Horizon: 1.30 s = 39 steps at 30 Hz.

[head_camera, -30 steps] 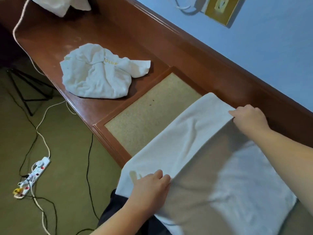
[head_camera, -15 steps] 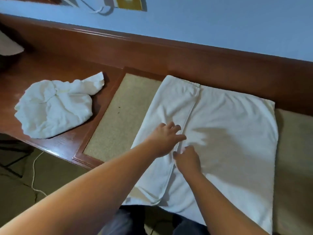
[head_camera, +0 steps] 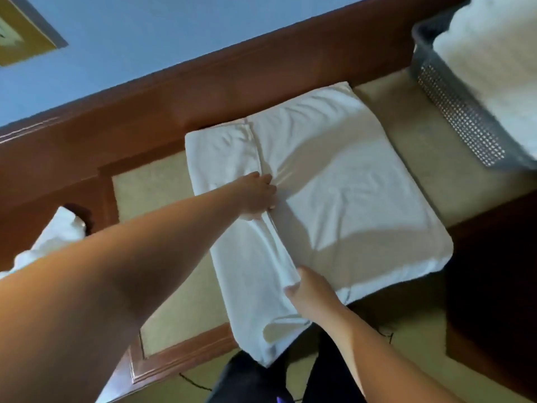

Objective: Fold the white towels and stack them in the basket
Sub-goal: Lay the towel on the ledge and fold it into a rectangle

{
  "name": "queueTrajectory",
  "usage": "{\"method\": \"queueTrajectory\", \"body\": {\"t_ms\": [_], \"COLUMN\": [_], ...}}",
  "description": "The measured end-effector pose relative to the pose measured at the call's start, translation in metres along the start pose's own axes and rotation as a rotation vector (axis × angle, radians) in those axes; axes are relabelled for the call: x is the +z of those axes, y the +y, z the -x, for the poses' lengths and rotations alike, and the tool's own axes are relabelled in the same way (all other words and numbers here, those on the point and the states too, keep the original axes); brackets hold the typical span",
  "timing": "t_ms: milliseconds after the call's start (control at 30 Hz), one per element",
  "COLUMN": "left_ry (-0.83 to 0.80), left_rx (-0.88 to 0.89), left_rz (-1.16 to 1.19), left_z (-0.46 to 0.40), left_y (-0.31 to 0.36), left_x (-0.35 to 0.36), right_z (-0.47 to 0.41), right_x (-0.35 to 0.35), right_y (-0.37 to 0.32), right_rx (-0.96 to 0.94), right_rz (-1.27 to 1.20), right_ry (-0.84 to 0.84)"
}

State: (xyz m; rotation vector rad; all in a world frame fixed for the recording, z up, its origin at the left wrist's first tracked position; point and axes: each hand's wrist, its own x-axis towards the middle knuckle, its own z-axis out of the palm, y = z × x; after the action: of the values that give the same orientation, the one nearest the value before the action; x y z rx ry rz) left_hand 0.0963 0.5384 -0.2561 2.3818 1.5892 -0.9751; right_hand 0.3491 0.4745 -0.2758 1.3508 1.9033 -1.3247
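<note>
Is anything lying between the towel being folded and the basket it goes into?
Nothing visible does. Between the towel and the grey basket lies only bare beige surface; folded towels already fill the basket.

Both forearms (head_camera: pixel 122 266) bare, no sleeves in view. Hands (head_camera: pixel 257 196) bare: no gloves, no rings or watch visible, though frame soft with motion blur. Right forearm (head_camera: pixel 374 350) likewise uncovered to frame edge. Legs (head_camera: pixel 247 379) at bottom edge in dark clothing, probably black trousers; small purple mark (head_camera: pixel 280 399) near lower edge, too blurred to identify.
</note>
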Motion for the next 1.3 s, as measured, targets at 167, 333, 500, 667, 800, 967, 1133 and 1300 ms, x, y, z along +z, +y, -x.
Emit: {"method": "queueTrajectory", "body": {"t_ms": [167,333,500,667,800,967,1133,1300], "left_ry": [-0.051,0.158,-0.048,0.011,0.121,0.213,0.312,0.293], "left_rx": [-0.061,-0.127,-0.196,-0.282,-0.285,-0.291,-0.294,-0.329], "left_rz": [-0.178,-0.131,-0.220,-0.266,-0.184,-0.084,-0.069,-0.058], "left_z": [-0.002,-0.005,-0.021,-0.040,-0.059,-0.072,-0.090,-0.104], "left_y": [-0.043,-0.077,-0.092,-0.122,-0.143,-0.142,-0.140,-0.137], "left_x": [-0.002,-0.007,0.004,-0.009,-0.031,-0.039,-0.051,-0.052], "right_z": [0.025,0.046,0.051,0.059,0.063,0.071,0.081,0.077], "right_x": [0.005,0.015,0.021,0.010,0.007,0.010,0.017,0.014], "right_y": [0.039,0.063,0.088,0.104,0.118,0.122,0.121,0.127], "right_rx": [0.023,-0.011,0.084,0.104,0.166,0.131,0.153,0.152], "right_rz": [-0.211,-0.345,-0.245,-0.405,-0.503,-0.550,-0.656,-0.690], "right_ry": [0.096,0.380,0.234,0.400,0.389,0.481,0.605,0.691]}}
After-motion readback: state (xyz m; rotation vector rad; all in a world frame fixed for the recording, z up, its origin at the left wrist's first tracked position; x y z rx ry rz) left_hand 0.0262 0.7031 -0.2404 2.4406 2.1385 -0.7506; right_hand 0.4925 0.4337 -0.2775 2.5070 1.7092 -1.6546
